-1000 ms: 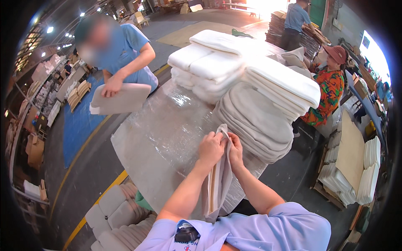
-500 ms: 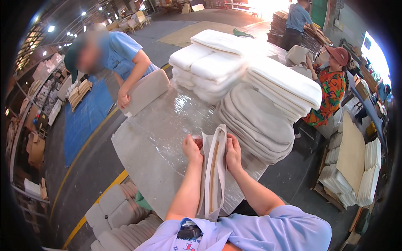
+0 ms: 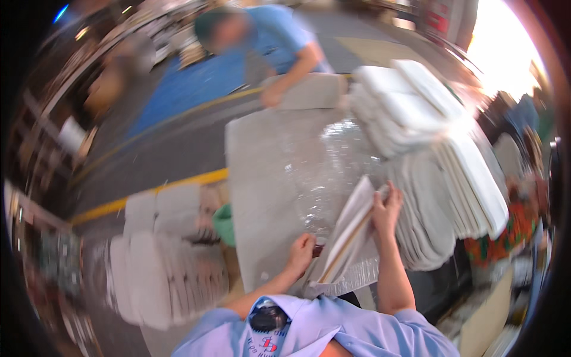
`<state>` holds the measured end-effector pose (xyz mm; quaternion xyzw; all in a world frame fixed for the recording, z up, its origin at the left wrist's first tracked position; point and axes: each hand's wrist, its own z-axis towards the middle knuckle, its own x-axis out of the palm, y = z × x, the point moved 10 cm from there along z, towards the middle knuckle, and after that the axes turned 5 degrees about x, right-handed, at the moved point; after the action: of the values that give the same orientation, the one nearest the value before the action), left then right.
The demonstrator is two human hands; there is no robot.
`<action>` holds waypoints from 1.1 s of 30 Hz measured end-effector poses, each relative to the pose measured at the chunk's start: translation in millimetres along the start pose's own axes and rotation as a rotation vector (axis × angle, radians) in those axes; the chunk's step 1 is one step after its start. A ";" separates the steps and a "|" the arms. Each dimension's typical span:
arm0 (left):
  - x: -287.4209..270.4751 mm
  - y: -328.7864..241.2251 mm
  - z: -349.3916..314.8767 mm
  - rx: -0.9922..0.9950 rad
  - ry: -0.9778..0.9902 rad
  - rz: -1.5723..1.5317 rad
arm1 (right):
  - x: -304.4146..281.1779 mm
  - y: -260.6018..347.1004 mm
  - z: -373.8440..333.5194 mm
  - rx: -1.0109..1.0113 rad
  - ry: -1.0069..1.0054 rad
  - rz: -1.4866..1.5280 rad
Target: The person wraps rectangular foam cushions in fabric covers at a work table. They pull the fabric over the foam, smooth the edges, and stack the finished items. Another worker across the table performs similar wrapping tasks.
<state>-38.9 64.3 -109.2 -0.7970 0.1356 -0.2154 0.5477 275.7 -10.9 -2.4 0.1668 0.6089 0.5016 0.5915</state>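
Note:
A pale fabric cushion cover [image 3: 342,229] with a tan strip along its opening is held slanting in front of me, over the near edge of the table [image 3: 259,196]. My right hand [image 3: 388,207] grips its upper right side, thumb and fingers closed on the cloth. Lower down, my left hand [image 3: 302,253] is closed at the cover's left edge. A small dark red thing shows by its fingertips, too blurred to name. Right of the cover stands a stack of grey cushions [image 3: 419,208], close to my right hand.
Clear plastic sheeting [image 3: 333,160] covers part of the table. White padding [image 3: 410,101] is piled at the far right. Across the table a co-worker in a blue shirt [image 3: 276,33] handles a grey cushion [image 3: 312,91]. More cushions [image 3: 166,268] are stacked at left, beside a green cloth [image 3: 224,225].
My view has swung left, so the scene sits further right. The cover has gone from nearly upright to leaning right. My left hand now lies lower along it than my right.

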 end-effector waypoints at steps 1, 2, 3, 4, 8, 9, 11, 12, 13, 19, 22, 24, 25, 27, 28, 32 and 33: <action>-17.5 7.9 -15.4 -0.035 -0.040 -0.011 | 9.5 16.2 -8.2 -0.042 0.050 0.007; -24.7 11.8 -28.3 -0.067 -0.054 -0.027 | 16.8 26.5 -13.8 -0.062 0.074 -0.078; -23.1 15.2 -38.4 -0.096 -0.041 -0.049 | 20.0 28.5 -13.5 -0.078 0.101 -0.116; -28.1 19.1 -47.1 -0.064 -0.016 -0.021 | 23.1 30.4 -11.5 -0.095 0.128 -0.146; -58.8 30.4 -89.0 -0.181 -0.228 -0.159 | 24.5 20.5 2.8 -0.117 0.172 -0.156; -72.4 31.9 -98.8 -0.197 -0.270 -0.166 | 25.7 17.3 1.8 -0.121 0.187 -0.151; -106.6 33.4 -114.4 -0.209 -0.381 -0.084 | 26.2 15.4 -2.9 -0.127 0.211 -0.145; -132.5 32.2 -117.6 -0.213 -0.452 0.009 | 27.8 15.3 -6.1 -0.118 0.208 -0.140; -155.0 32.1 -121.3 -0.220 -0.509 0.101 | 27.2 15.8 -8.0 -0.126 0.206 -0.132; -262.6 -5.2 -99.8 0.021 -0.628 -0.160 | 20.4 11.0 0.9 -0.125 0.140 -0.220; -332.1 -22.9 -72.1 0.174 -0.637 -0.107 | 29.5 23.0 -3.2 -0.108 0.160 -0.180; -361.6 -23.4 -33.3 0.059 -0.553 -0.094 | 27.5 25.1 -4.4 -0.117 0.156 -0.190; -374.5 -22.8 -16.4 0.001 -0.517 -0.089 | 28.2 26.8 -5.6 -0.114 0.153 -0.204; -400.2 -32.6 17.3 0.044 -0.573 0.035 | 27.1 27.6 -7.8 -0.103 0.142 -0.238; -407.7 -34.0 37.4 0.065 -0.587 0.090 | 21.5 28.0 -6.9 -0.119 0.122 -0.255; -442.1 -34.6 109.0 0.081 -0.573 0.431 | 32.5 36.6 -8.8 -0.116 0.142 -0.201; -444.7 -34.3 125.0 0.088 -0.554 0.500 | 36.4 37.7 -9.0 -0.107 0.148 -0.178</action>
<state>-365.1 379.6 -202.2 -0.7431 0.1633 0.1428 0.6330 244.1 30.9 6.1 0.0431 0.6356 0.4899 0.5952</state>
